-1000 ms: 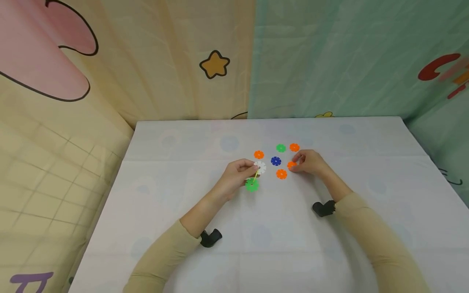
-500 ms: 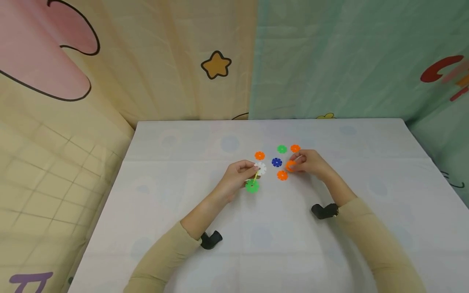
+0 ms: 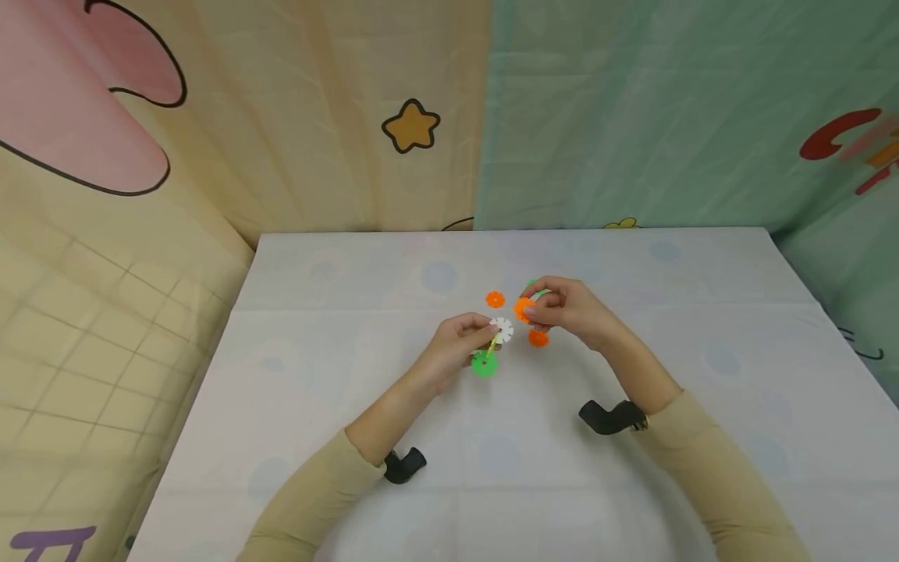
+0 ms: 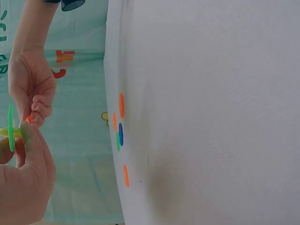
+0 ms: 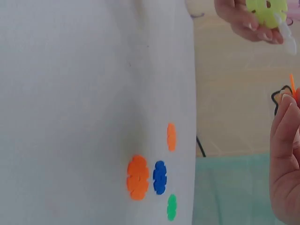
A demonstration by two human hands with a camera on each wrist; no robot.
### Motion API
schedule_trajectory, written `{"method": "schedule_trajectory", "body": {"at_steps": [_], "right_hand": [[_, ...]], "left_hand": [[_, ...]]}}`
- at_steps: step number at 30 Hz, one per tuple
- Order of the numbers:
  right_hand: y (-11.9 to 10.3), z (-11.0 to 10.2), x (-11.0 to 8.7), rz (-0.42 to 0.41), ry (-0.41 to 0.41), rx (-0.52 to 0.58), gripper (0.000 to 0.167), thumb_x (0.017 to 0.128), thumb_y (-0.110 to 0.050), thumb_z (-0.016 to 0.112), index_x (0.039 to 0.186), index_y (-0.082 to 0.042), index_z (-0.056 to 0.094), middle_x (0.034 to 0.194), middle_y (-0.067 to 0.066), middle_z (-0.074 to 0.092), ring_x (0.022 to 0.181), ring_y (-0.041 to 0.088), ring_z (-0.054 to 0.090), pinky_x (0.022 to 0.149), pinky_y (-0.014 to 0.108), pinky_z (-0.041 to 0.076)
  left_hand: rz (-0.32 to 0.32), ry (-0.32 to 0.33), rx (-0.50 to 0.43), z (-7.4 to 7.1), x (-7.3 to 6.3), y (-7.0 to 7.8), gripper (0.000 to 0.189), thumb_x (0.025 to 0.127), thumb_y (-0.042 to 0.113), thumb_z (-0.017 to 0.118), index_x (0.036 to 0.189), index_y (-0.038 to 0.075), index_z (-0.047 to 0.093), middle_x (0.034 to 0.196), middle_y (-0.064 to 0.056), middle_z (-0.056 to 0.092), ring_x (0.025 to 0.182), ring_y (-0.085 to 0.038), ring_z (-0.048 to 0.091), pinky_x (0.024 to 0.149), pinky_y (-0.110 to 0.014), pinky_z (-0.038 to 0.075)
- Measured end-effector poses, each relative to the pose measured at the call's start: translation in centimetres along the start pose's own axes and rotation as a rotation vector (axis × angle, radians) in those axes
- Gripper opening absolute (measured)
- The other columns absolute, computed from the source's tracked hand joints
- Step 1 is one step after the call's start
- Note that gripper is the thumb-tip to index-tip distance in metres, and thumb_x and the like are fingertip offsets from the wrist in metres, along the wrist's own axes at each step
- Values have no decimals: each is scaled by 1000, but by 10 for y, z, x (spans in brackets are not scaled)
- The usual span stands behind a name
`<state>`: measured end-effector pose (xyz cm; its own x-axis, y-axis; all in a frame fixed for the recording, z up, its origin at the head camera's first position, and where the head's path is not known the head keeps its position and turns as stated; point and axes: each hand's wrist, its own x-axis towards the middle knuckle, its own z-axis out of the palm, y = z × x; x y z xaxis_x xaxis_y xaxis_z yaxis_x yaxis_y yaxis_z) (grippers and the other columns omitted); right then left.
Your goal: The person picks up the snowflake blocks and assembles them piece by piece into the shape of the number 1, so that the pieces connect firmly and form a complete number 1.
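Observation:
My left hand [image 3: 449,355] pinches a joined piece of snowflake discs: a white disc [image 3: 503,330], a yellow disc [image 5: 267,13] and a green disc [image 3: 485,364], slotted together at angles. It is raised off the table. An orange snowflake disc [image 3: 522,309] is between the thumb and fingers of my right hand [image 3: 572,314], just above and right of the white disc, with a small gap between them. In the right wrist view this orange disc stands edge-on, pointing toward the white disc.
Loose discs lie on the white-covered table [image 3: 351,421]: an orange one [image 3: 495,300] at the back, another orange one [image 3: 538,339] nearer, a green one [image 3: 533,283] partly behind my right hand, and a blue one [image 5: 160,177] hidden in the head view. Printed curtains [image 3: 316,117] enclose the table.
My right hand has lifted the orange disc off the table and carried it left toward the joined discs. My left hand has stayed nearly in place, tilting its piece slightly.

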<state>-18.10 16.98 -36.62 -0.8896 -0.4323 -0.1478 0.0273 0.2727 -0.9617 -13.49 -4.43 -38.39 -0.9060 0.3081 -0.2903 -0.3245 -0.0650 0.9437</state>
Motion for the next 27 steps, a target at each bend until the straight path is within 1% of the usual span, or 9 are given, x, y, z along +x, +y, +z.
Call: {"method": "schedule_trajectory", "body": {"at_steps": [4,8,11,15,18,22,24,27], "right_hand": [[-8,8,-2,-46,-9,16,24,90,0,58,112,6,52,82,19,64,70,26,63,73,36,54],[-11,12,-3,-83,-15,13,22,90,2,57,112,7,52,83,24,62,69,22,63,71,36,55],[-12,14,-4,-104,-28,19,22,90,2,57,111,7,52,81,22,63,68,19,63,70,35,55],[-13,16,-6,-119,-33,36,22,90,3,57,111,7,51,78,12,65,67,19,63,70,37,55],[-13,18,-7,-118,-24,45,21,90,3,57,110,6,51,76,8,64,68,19,63,71,39,55],[-14,22,-10,-115,-6,41,19,89,3,58,107,5,51,78,9,65,68,20,63,70,37,55],[-16,25,-11,-121,5,34,17,89,3,59,104,6,51,80,9,65,69,19,63,69,35,55],[-16,28,-14,-159,8,34,15,88,4,59,101,7,52,82,11,64,69,18,64,67,33,55]], "left_hand": [[-1,-7,-10,1,-2,1,17,93,10,56,102,-4,59,84,-2,66,80,-18,62,64,-21,49],[3,-16,-7,1,-4,2,18,94,10,55,103,-4,58,86,-4,66,76,-14,63,64,-21,49],[6,-18,-3,0,-5,3,19,94,11,55,104,-5,58,87,-7,67,72,-11,62,63,-20,49],[10,-20,-4,0,-7,5,20,94,12,55,104,-6,58,88,-9,67,71,-11,62,62,-20,49],[11,-30,-9,1,-8,5,22,95,13,54,105,-6,58,88,-11,66,71,-10,62,61,-19,49],[2,-46,-20,1,-9,5,23,96,13,52,107,-7,57,90,-13,66,71,-11,62,61,-19,49],[-11,-51,-27,0,-10,5,22,96,12,51,107,-7,56,89,-12,66,72,-12,62,61,-19,49],[-33,-59,-43,0,-10,4,20,97,11,51,105,-7,56,86,-7,65,73,-11,63,61,-18,49]]}}
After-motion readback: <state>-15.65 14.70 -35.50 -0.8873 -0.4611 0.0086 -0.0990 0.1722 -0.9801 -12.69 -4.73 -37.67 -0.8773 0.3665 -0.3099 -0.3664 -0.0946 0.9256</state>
